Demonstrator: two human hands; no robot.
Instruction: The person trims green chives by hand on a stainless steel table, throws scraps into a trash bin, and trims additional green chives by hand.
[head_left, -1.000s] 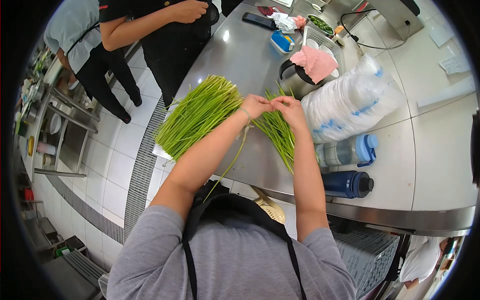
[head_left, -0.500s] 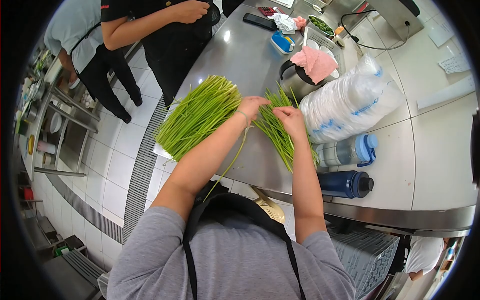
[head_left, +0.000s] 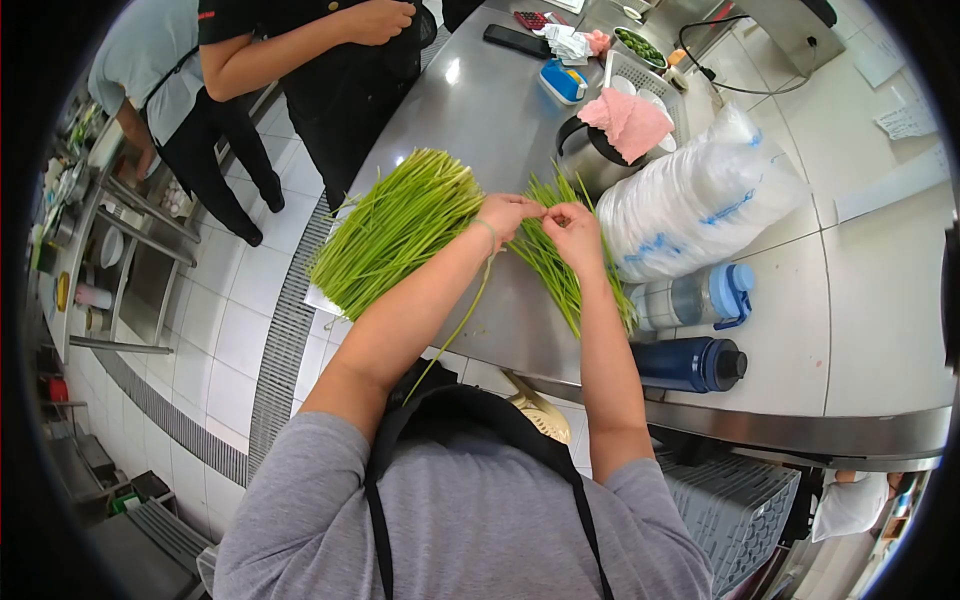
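Note:
My left hand is closed, with one long green stem, which looks like a garlic scape, trailing from under its wrist towards my apron. Fingertip to fingertip with it, my right hand pinches at what appears to be the tip of that stem; the fingers hide the exact spot. A thick pile of green stems lies left of my hands on the steel table. Beneath and beside my right hand is a smaller, looser bunch of stems.
Right of the bunch stand a metal jug with a pink cloth, a stack of plastic-wrapped white containers, a clear bottle and a navy bottle. A person in black stands across the steel table.
My right hand has moved slightly up and left, its fingertips now meeting those of my left hand. The left hand has barely moved.

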